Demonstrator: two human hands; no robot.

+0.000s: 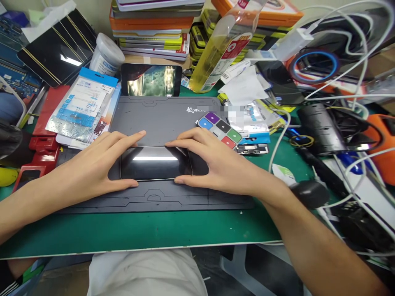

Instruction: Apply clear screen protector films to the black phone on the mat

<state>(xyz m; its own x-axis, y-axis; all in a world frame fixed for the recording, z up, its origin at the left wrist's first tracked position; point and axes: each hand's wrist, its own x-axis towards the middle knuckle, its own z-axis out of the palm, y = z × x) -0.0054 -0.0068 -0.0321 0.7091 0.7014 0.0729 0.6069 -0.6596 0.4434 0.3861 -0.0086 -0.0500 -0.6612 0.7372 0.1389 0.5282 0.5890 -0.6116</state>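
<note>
A smartphone (156,166) with a dark, glossy screen lies lengthwise on a grey work mat (185,201), a bright light strip mirrored in its glass. At its left end, my left hand (103,160) spans it with the thumb along the near edge. That hand's index finger is raised a little past the far edge, while another fingertip rests at that edge. Around the right end, my right hand (206,160) pinches the phone between the thumb at the near edge and fingers at the far edge. The phone's underside is hidden.
Behind the mat a lit phone (151,80) leans upright near a tilted bottle of yellow liquid (212,53). A coloured tile pad (219,129) lies on the mat's right side. Plastic packets (82,107) crowd the left, cables (279,144) the right. The table's front edge (138,250) is close.
</note>
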